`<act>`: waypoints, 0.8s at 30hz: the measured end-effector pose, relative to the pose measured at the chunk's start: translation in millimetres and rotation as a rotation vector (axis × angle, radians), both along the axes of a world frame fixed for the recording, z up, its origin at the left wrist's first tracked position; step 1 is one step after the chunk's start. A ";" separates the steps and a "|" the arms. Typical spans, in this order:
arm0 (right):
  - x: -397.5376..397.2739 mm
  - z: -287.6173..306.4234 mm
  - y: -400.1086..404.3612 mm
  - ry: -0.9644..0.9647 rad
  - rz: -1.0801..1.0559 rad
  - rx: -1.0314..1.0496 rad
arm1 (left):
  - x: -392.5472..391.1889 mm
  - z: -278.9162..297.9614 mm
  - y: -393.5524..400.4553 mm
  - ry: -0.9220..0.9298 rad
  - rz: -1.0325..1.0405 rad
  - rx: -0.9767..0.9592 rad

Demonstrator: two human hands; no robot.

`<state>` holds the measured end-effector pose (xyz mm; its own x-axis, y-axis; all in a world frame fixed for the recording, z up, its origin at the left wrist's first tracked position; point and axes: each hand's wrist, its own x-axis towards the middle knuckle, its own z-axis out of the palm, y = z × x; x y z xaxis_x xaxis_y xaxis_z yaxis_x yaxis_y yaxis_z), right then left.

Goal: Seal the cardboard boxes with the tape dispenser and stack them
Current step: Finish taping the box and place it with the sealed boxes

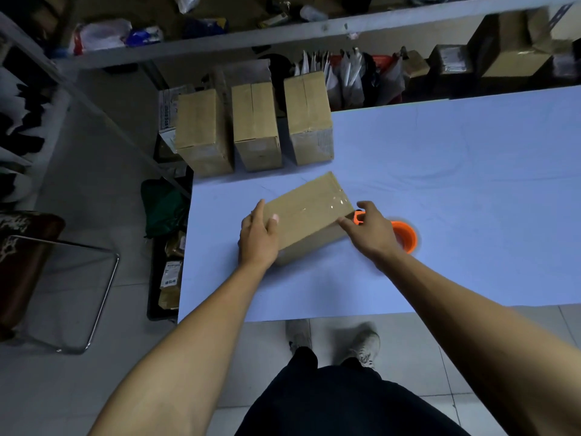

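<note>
A cardboard box (309,212) lies at an angle on the pale blue table (456,171), with shiny clear tape along its top. My left hand (259,239) grips the box's near left end, thumb on top. My right hand (372,229) is at the box's right side with straight fingers, and its index fingertip touches the box edge. Partly hidden under that hand, the orange tape dispenser (407,236) lies on the table. Three more cardboard boxes (256,127) stand side by side at the table's far left corner.
A metal shelf rack (283,36) runs behind the table, with hanging bags (349,77) and stacked cartons (509,55) at the back right. A chair (37,262), a green bag (163,206) and a black crate of parcels (169,278) stand left of the table.
</note>
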<state>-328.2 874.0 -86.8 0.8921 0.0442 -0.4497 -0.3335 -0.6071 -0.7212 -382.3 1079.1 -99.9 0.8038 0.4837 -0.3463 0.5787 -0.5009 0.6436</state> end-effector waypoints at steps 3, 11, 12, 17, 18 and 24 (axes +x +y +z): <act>-4.5 -1.7 -0.1 0.009 0.000 0.030 | 4.2 4.3 -4.9 0.015 0.034 0.039; -4.0 1.2 17.9 0.010 0.029 0.114 | -15.2 0.4 -11.2 0.239 -0.354 0.193; -4.6 0.6 20.6 0.007 0.061 0.114 | -18.0 -1.2 -14.3 0.238 -0.355 0.154; -5.6 3.2 18.5 -0.014 0.131 0.135 | -17.0 -2.3 -20.2 0.097 -0.184 -0.132; -6.3 3.7 16.6 -0.014 0.131 0.139 | -11.9 -1.9 -21.6 0.062 -0.148 -0.197; -16.7 0.2 -0.5 0.042 0.263 0.075 | 31.7 -2.1 -44.9 -0.054 0.007 -0.231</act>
